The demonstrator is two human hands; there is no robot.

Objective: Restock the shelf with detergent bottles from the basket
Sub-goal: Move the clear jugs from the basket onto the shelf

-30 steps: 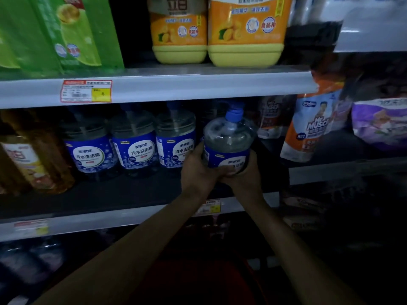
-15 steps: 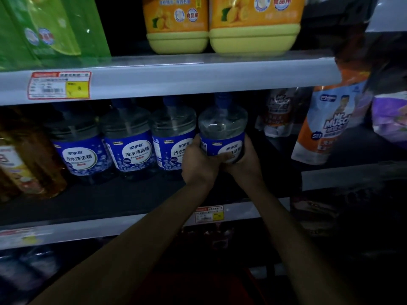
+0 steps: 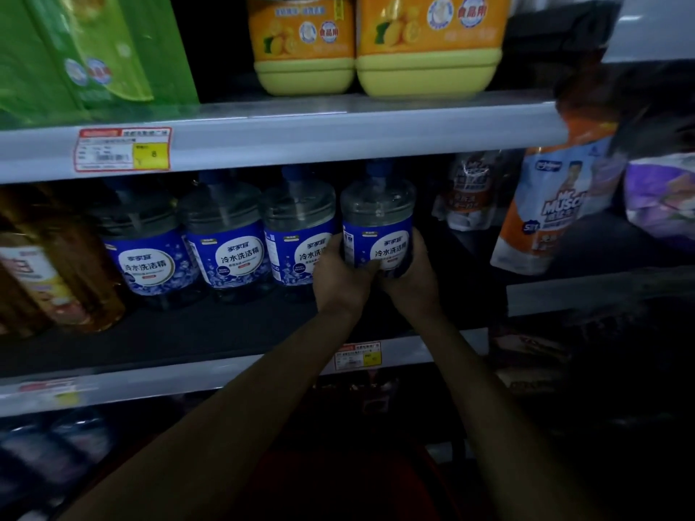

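A clear detergent bottle (image 3: 378, 220) with a blue label and blue cap stands at the right end of a row on the dark middle shelf (image 3: 195, 332). My left hand (image 3: 340, 274) and my right hand (image 3: 411, 278) both grip its lower part from the front. Three matching bottles (image 3: 225, 238) stand in line to its left, the nearest one touching my left hand. The red basket (image 3: 338, 483) shows dimly at the bottom between my forearms; its contents are too dark to see.
Amber bottles (image 3: 49, 265) fill the shelf's left end. Refill pouches (image 3: 545, 208) hang or lean to the right, with a dark gap beside the held bottle. Yellow jugs (image 3: 428, 43) and green packs (image 3: 86, 50) sit on the upper shelf (image 3: 301, 133).
Both hands have pushed the bottle up and back from the shelf's front edge into the row, so it now stands level with the three other bottles under the upper shelf.
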